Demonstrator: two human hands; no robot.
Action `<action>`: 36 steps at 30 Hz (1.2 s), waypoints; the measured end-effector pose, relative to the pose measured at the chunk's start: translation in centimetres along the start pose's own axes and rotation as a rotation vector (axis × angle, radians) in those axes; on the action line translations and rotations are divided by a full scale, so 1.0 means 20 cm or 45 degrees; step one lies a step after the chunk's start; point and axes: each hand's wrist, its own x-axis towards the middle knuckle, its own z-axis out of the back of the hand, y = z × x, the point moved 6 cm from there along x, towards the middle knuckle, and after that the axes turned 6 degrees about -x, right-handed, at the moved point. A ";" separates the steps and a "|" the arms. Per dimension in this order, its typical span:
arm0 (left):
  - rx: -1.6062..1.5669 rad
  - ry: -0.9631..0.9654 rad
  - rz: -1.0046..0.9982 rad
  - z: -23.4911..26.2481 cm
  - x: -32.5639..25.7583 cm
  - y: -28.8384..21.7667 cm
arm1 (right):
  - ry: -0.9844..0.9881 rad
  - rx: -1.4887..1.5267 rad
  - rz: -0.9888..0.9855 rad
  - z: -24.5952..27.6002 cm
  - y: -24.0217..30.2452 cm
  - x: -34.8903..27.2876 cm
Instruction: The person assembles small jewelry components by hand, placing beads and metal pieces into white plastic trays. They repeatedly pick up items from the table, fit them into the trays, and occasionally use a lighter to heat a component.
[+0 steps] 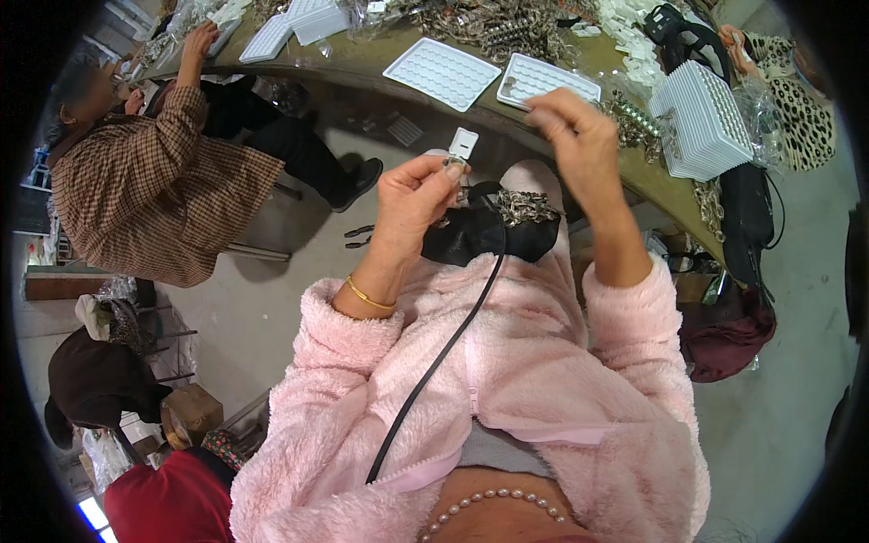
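Note:
My left hand (409, 201) is closed in front of my lap, thumb and forefinger pinching a small white card (463, 142) that stands up above the fingertips. Something tiny and shiny shows at the pinch, too small to name. Raised to the right, my right hand (584, 140) has bent fingers smeared by motion, over the near edge of a white pitted tray (549, 81); whether they hold anything is unclear. A second white pitted tray (442, 72) lies left of it. On my lap, a black pouch (489, 237) carries a pile of silvery metal pieces (529, 208).
The table (362, 68) curves across the front, heaped with metal jewellery (507, 32) and white cards (625, 45). A stack of white trays (701, 122) stands at its right edge. One person (172, 181) sits at left; another person's leopard-print sleeve (801, 118) shows far right. A black cord (444, 348) crosses my front.

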 end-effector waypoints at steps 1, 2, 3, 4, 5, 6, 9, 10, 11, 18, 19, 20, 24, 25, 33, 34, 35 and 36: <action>-0.016 -0.057 0.048 0.02 0.00 0.00 | -0.091 -0.361 0.068 0.04 -0.03 0.07; -0.033 -0.051 0.010 0.02 -0.01 0.00 | -0.119 -0.674 0.107 0.05 -0.07 0.10; -0.028 -0.060 0.009 0.02 -0.01 0.00 | -0.097 -0.858 0.120 0.04 -0.11 0.11; -0.022 -0.070 0.014 0.03 -0.01 0.00 | -0.070 -0.979 0.162 0.03 -0.15 0.12; -0.022 -0.080 0.018 0.03 -0.01 0.01 | -0.016 -1.111 0.121 0.01 -0.21 0.13; -0.018 -0.094 0.016 0.04 -0.01 0.01 | -0.018 -1.108 0.160 -0.01 -0.24 0.13; -0.060 -0.073 -0.041 0.05 -0.02 0.00 | -0.020 -1.075 0.239 -0.02 -0.29 0.14; -0.061 -0.081 -0.021 0.05 -0.02 0.00 | -0.016 -1.049 0.261 -0.02 -0.29 0.14; -0.069 -0.075 -0.017 0.05 -0.01 0.00 | -0.019 -1.025 0.287 -0.02 -0.29 0.14; -0.058 -0.070 0.043 -0.01 0.01 0.01 | -0.009 -0.910 0.326 -0.02 -0.28 0.13; -0.061 -0.047 0.027 -0.02 0.01 0.01 | -0.007 -0.925 0.295 -0.03 -0.29 0.13; -0.064 -0.029 0.018 -0.03 0.01 0.01 | -0.012 -0.930 0.288 -0.02 -0.29 0.13; -0.095 0.029 0.026 -0.07 0.00 0.01 | -0.043 -0.969 0.281 -0.01 -0.26 0.14; -0.124 0.059 0.017 -0.08 0.00 0.01 | -0.083 -0.810 0.272 0.00 -0.23 0.14; -0.042 0.103 0.031 -0.16 0.03 0.03 | 0.188 0.327 0.045 -0.10 0.02 -0.07; -0.029 0.096 0.033 -0.17 0.03 0.04 | 0.185 0.308 -0.015 -0.10 0.02 -0.09; -0.013 0.097 0.025 -0.18 0.03 0.04 | 0.154 0.285 -0.002 -0.10 0.03 -0.09; -0.007 0.092 0.020 -0.19 0.03 0.05 | 0.127 0.273 0.023 -0.09 0.04 -0.10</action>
